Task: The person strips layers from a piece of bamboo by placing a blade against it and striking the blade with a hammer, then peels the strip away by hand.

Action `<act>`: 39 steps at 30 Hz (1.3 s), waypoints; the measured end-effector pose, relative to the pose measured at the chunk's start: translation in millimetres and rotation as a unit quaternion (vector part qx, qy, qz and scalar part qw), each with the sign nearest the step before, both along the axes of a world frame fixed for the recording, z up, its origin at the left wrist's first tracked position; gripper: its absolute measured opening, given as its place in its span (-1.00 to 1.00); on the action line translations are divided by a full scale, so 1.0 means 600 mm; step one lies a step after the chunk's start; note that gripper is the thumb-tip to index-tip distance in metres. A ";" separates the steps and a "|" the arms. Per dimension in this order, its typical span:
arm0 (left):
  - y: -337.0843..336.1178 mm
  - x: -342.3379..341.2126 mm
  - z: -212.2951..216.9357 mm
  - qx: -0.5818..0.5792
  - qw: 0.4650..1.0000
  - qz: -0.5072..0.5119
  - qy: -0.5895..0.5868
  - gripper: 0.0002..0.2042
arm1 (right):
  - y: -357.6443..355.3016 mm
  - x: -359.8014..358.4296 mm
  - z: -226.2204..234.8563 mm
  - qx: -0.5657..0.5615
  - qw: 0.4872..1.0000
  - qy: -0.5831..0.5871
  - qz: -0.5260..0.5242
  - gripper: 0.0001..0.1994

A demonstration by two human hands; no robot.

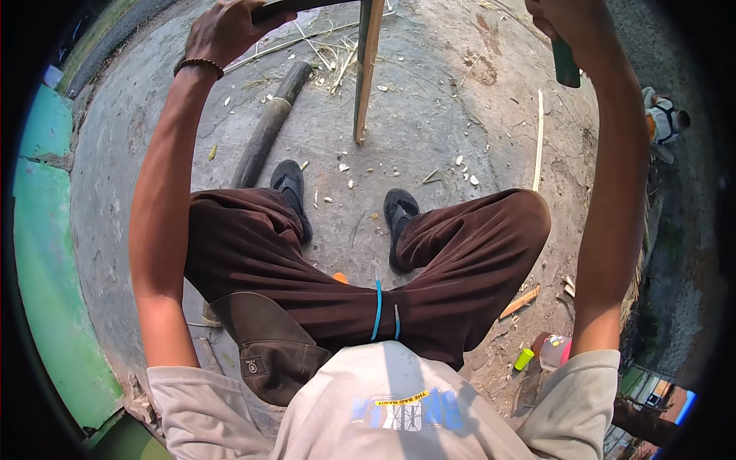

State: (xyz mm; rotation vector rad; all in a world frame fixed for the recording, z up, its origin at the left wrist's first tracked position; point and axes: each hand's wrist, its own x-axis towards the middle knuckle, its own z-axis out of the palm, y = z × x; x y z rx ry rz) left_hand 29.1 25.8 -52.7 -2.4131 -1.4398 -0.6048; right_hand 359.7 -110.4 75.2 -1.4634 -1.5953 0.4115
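Note:
At the upper left my left hand (218, 32), a beaded bracelet on its wrist, is closed around a dark, curved strip (303, 8). That strip runs right toward the top of a split bamboo piece (369, 69), dark on one side and pale on the other, whose lower end points at the ground. Whether the two join is cut off by the upper edge. At the upper right my right hand (579, 27) is closed on a dark green, blunt-ended piece like a handle (566, 65); the rest of it is out of view.
A dark bamboo pole (274, 119) lies left of my sandalled feet. Pale shavings (337, 65) and a thin stick (539, 138) litter the ground. A cap (268, 349) rests by my thigh. A green wall (46, 261) stands left; another person (663, 123) is at far right.

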 end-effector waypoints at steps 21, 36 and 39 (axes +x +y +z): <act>0.011 -0.007 -0.077 0.013 0.999 -0.022 0.028 -0.42 | 0.047 0.007 -0.224 -0.224 0.970 -0.060 0.072 -0.74; 0.022 -0.005 -0.074 0.068 0.994 -0.085 0.007 -0.48 | 0.016 -0.008 -0.131 -0.104 0.994 0.023 0.022 -0.66; 0.004 0.033 -0.050 0.003 0.999 -0.011 0.031 -0.48 | 0.004 -0.002 -0.089 0.036 0.995 0.094 -0.003 -0.69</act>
